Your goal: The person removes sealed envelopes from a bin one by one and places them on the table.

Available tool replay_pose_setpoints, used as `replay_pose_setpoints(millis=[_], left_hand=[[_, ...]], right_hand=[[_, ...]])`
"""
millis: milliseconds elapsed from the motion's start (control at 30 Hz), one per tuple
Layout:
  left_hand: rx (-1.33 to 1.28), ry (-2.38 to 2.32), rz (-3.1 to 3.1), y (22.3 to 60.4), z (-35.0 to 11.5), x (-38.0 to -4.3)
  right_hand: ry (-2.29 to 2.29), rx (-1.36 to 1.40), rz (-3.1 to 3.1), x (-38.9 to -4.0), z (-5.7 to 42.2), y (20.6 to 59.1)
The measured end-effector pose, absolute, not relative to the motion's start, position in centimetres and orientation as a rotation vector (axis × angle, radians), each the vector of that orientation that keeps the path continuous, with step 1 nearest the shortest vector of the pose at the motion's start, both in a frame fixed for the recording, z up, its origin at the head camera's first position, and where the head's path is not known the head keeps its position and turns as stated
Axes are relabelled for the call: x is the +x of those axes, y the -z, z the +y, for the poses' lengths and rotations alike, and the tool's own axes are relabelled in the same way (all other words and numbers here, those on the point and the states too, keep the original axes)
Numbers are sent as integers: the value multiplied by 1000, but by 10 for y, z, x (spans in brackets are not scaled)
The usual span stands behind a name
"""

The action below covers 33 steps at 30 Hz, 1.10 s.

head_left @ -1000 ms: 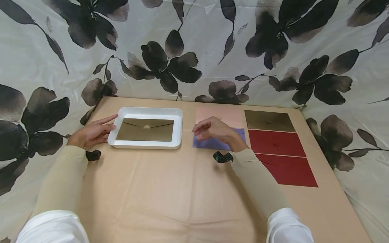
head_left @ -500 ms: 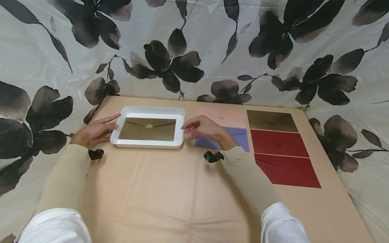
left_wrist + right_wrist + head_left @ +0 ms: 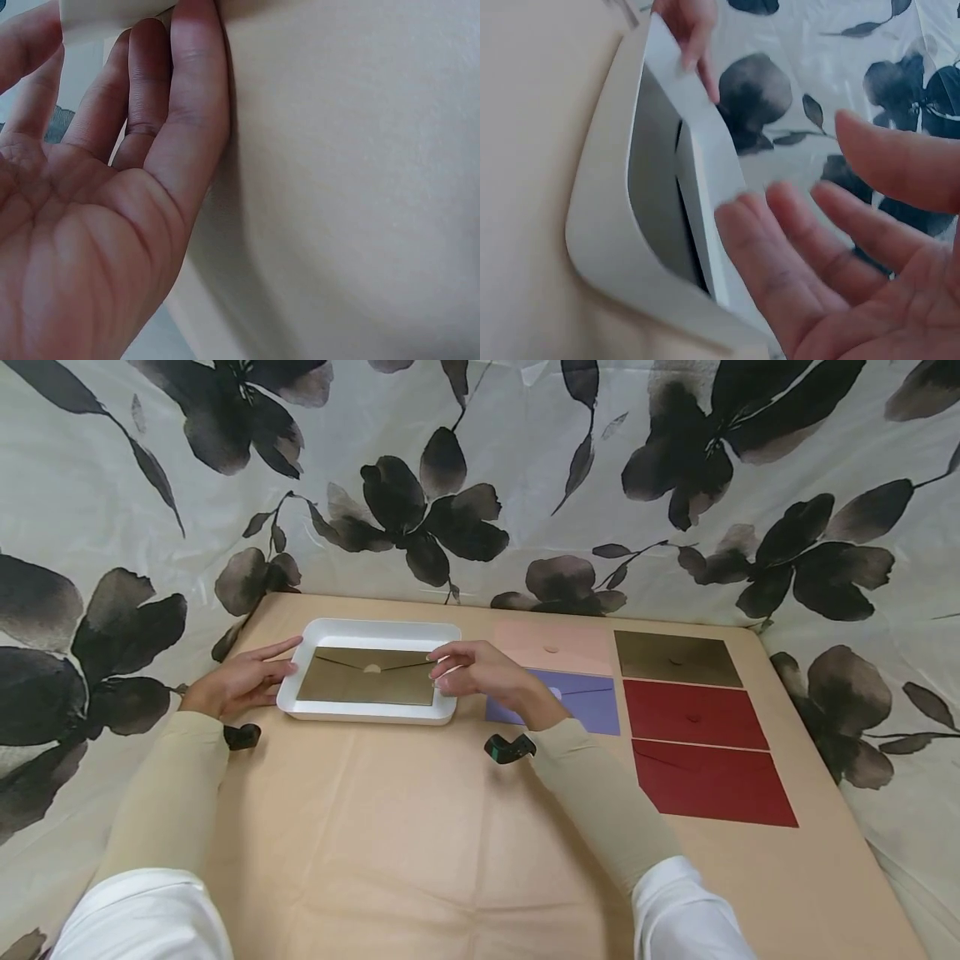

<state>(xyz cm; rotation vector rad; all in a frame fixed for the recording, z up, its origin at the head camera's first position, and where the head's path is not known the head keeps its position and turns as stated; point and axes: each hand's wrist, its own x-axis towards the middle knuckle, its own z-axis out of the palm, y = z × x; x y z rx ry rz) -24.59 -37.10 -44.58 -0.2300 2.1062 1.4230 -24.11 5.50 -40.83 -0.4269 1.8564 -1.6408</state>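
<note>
A white tray (image 3: 367, 716) stands near the table's far edge, with a gold envelope (image 3: 352, 682) lying flap side up in it. My left hand (image 3: 242, 682) is at the tray's left end; in the left wrist view its fingertips touch the pale tray wall (image 3: 105, 19). Over the tray's right end hovers my right hand (image 3: 487, 678), its fingers loosely bent near the gold envelope's right edge. The right wrist view shows this hand (image 3: 847, 277) with nothing between thumb and fingers, beside the tray (image 3: 600, 217).
Right of the tray lie a pink envelope (image 3: 558, 642) and a purple envelope (image 3: 592, 710), partly under my right forearm. Further right are another gold envelope (image 3: 678, 658) and two red envelopes (image 3: 693, 714). A floral curtain (image 3: 562, 460) hangs behind the table (image 3: 375, 827).
My right hand has moved left, from above the purple envelope to over the tray's right end. My left hand stays at the tray's left end. The view has shifted slightly.
</note>
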Motion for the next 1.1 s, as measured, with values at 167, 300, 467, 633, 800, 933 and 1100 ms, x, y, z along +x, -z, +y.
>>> replay_pose_setpoints(millis=[167,300,467,633,800,933,1100], left_hand=[[-244,-1443,2103,445,-376,-241],[-247,-1458,2092,447,-378,-241],[-249,-1467,2083,448,-377,-243],[-251,-1455,2091,447,-374,-244],[-262,-1445,2101,445,-372,-245],[-251,-1459,2080,446,-373,-245],[-244,-1483,2058,445,-372,-244]], right_hand=[[1742,-318,1720,-238,29,406],[1792,-245,1677,-237,15,406],[1860,-122,1682,-236,4,412],[1995,64,1629,-239,-8,419],[2150,239,1528,-242,-14,425],[2129,237,1625,-241,-13,425],[1969,186,1867,-238,-11,427]])
